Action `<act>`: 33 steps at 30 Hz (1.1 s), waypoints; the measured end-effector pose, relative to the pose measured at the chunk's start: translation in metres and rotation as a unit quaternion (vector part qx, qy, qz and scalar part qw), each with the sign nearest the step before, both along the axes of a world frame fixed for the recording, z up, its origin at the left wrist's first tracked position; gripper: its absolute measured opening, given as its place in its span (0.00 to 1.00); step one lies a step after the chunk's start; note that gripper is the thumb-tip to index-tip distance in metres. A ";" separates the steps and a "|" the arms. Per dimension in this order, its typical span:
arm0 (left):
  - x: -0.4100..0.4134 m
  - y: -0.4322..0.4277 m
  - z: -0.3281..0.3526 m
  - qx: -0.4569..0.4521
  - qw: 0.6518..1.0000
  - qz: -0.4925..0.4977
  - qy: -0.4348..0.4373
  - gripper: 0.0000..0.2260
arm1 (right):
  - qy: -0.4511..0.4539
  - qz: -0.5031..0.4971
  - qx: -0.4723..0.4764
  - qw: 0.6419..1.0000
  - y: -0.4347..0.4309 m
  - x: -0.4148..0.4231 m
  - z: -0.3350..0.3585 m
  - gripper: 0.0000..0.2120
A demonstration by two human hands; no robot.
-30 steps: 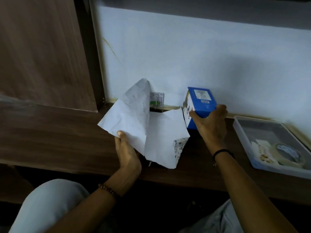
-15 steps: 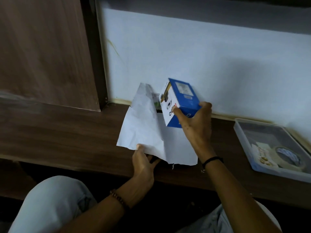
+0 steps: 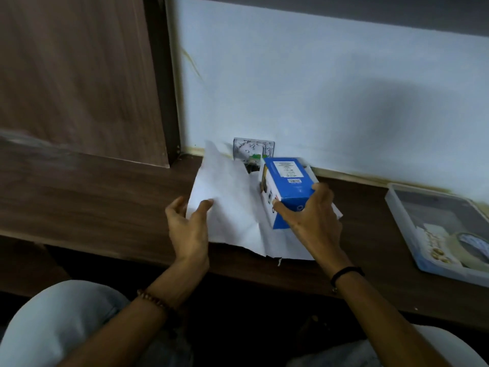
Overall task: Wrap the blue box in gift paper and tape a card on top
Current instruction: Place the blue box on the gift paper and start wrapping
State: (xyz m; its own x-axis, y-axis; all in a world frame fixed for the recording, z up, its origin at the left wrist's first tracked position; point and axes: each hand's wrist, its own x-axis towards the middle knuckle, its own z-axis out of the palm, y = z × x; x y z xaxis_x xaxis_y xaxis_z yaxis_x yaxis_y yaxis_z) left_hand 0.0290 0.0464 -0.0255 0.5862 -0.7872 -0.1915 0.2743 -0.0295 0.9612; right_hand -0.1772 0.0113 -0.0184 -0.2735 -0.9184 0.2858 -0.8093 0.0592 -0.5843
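Note:
The blue box (image 3: 288,189) sits on the white side of the gift paper (image 3: 232,207), which lies spread on the dark wooden desk (image 3: 92,202). My right hand (image 3: 312,218) grips the box's near end, thumb on its left face and fingers on the right. My left hand (image 3: 188,226) pinches the paper's left edge between thumb and fingers, lifting that flap slightly. The paper's far left corner stands up against the wall.
A clear plastic tray (image 3: 397,207) at the right holds a tape roll (image 3: 473,250) and a card with gold print (image 3: 434,242). A wall socket (image 3: 252,148) sits behind the paper. A wooden panel (image 3: 79,75) rises at the left. My knees are below the desk edge.
My right hand brought the box down from the air onto the paper. My left hand lowered the paper flatter onto the desk and shifted to its left edge.

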 end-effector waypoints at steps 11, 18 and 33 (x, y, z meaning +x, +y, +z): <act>0.030 -0.028 -0.004 0.069 0.952 -0.172 -0.244 0.39 | -0.029 -0.018 -0.007 0.999 0.001 -0.015 0.011 0.40; 0.025 -0.050 0.005 0.084 0.881 -0.239 -0.399 0.34 | -0.077 -0.026 -0.060 0.995 0.000 -0.025 0.022 0.38; 0.004 -0.057 -0.010 0.109 0.881 -0.239 -0.393 0.33 | 0.007 -0.008 0.013 1.000 0.003 0.001 0.004 0.42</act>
